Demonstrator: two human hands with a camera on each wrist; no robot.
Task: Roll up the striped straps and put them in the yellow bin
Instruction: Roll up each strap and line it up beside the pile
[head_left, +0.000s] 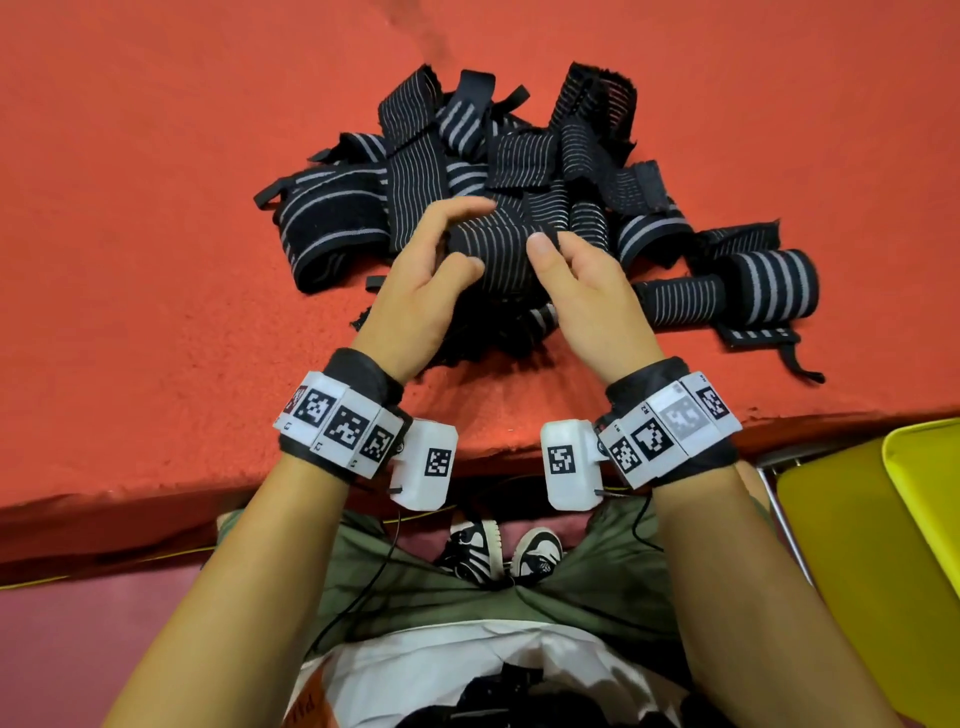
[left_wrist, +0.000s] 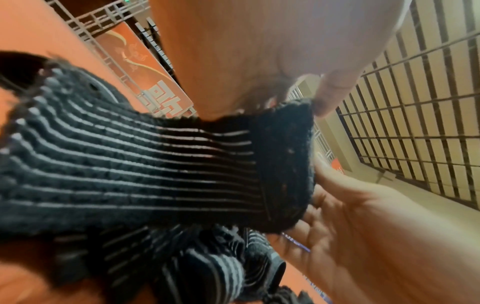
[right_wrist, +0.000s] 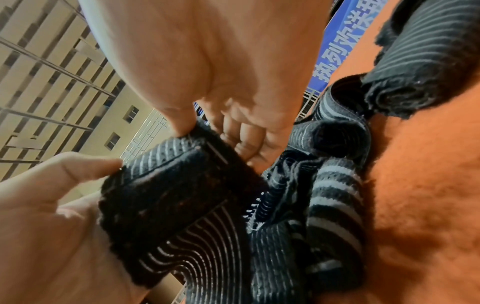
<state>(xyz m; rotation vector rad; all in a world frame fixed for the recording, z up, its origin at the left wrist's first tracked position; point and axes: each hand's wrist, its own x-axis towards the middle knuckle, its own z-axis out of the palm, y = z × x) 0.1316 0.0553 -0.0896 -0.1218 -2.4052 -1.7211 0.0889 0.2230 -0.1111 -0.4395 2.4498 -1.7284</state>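
While both hands work one striped strap (head_left: 498, 244) above the near edge of the pile (head_left: 519, 171) on the red cloth (head_left: 156, 208), the roll is only just begun, so the start matters most. The left hand (head_left: 421, 291) curls its thumb and fingers round the strap's left side; the right hand (head_left: 582, 291) pinches the plain black end (right_wrist: 166, 185) between thumb and fingers. To roll well, the person should probably keep that end square to the strap's length, turn it tight on itself, and let the left hand feed the striped length (left_wrist: 130, 164) under light tension so the edges stack evenly. The loose tail trails into the pile and could drag neighbours along. The yellow bin (head_left: 857, 545) waits low at the person's right, well apart from the strap.
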